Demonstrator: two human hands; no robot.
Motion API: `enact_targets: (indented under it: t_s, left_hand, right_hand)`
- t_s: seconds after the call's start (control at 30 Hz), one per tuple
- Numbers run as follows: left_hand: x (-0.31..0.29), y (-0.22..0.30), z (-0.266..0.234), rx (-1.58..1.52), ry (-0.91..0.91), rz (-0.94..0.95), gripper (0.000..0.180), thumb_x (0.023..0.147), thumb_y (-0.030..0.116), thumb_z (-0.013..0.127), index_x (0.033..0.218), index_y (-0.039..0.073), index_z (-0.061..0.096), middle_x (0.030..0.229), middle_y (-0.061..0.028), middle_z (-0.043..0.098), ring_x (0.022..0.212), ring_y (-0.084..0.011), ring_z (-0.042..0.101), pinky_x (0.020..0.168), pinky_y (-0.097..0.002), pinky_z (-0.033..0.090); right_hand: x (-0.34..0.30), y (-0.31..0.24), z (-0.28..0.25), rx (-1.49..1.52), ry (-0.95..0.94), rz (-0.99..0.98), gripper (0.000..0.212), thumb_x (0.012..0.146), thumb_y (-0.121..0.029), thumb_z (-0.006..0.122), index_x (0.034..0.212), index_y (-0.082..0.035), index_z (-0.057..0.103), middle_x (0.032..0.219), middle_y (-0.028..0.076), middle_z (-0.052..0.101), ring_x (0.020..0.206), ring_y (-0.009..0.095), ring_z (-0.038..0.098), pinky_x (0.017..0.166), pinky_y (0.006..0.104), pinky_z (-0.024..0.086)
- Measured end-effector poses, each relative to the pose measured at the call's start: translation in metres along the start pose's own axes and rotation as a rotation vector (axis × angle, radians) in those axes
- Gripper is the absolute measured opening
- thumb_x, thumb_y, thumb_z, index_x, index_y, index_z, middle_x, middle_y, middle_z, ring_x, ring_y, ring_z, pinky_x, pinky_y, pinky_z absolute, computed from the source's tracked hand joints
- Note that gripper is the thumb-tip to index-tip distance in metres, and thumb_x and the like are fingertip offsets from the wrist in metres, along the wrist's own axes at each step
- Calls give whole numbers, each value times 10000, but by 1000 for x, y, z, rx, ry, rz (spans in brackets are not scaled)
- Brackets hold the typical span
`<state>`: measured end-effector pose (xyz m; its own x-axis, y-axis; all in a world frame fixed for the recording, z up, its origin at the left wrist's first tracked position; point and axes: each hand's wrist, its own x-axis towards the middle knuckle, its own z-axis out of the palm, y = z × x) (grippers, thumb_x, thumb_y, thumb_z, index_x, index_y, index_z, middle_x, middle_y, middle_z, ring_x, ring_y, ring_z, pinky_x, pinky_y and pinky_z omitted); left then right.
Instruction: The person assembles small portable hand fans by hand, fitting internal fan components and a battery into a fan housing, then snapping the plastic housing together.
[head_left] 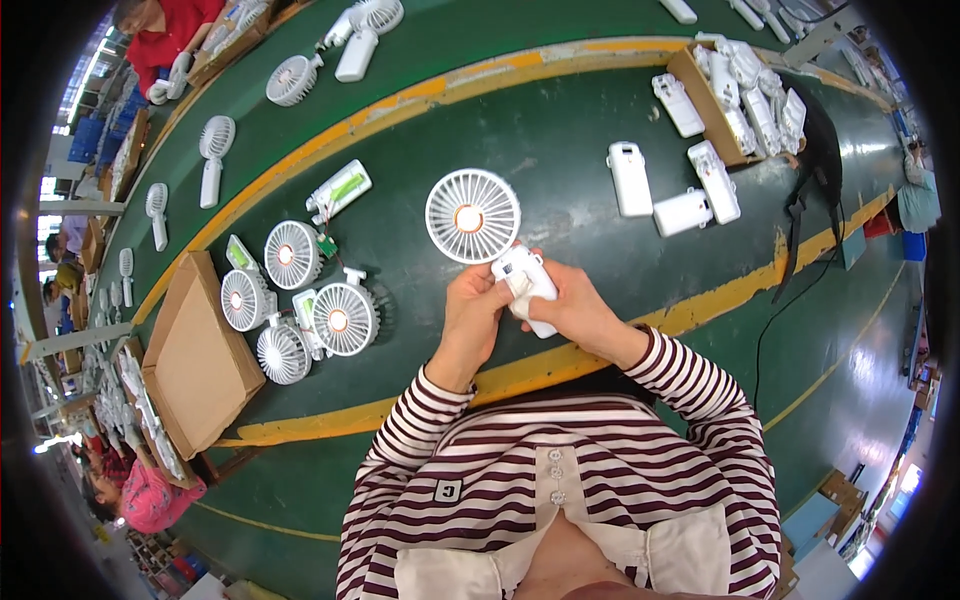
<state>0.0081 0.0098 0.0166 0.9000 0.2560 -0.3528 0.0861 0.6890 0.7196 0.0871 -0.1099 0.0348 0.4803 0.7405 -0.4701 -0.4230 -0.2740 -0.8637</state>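
Note:
Both my hands grip one white handheld fan above the near edge of the green table. Its round, slotted head points away from me, with an orange ring at its centre. My left hand closes around the left side of the handle. On the handle's right side, my right hand is closed too, and the thumbs meet over its front. Pale coverings show on the thumb tips. To the left lie several fans, among them one with a slotted head and a handle with a green cell.
A cardboard tray stands at the left table edge. White handle shells lie at right, beside a cardboard box filled with white parts. Finished-looking fans rest on the belt beyond the yellow rail. A dark cloth hangs at right.

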Motion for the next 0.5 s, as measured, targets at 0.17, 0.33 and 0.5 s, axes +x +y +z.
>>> enact_targets:
  t_s: [0.17, 0.33, 0.5]
  left_hand:
    - [-5, -2, -20, 142, 88, 63, 376, 842, 24, 516, 1204, -50, 446, 1089, -138, 581, 922, -164, 575, 778, -275, 468]
    - [-21, -10, -34, 328, 28, 35, 295, 856, 43, 522, 1150, 7, 525, 949, -83, 641, 720, -94, 576, 615, -208, 480]
    - [-31, -14, -46, 388, 24, 18, 293, 863, 57, 526, 1148, -8, 519, 953, -75, 640, 728, -78, 563, 631, -201, 476]
  right_hand:
    - [28, -21, -23, -24, 50, -185, 392, 711, 13, 580, 1093, 3, 491, 828, 78, 595, 620, 132, 588, 550, 249, 485]
    - [108, -82, -70, -824, 506, -616, 436, 662, -170, 592, 1081, -70, 529, 903, 205, 603, 863, 373, 574, 744, 420, 460]
    - [205, -124, -111, -1204, 832, -620, 435, 716, -159, 595, 1128, -69, 486, 910, 181, 525, 788, 370, 567, 668, 455, 471]
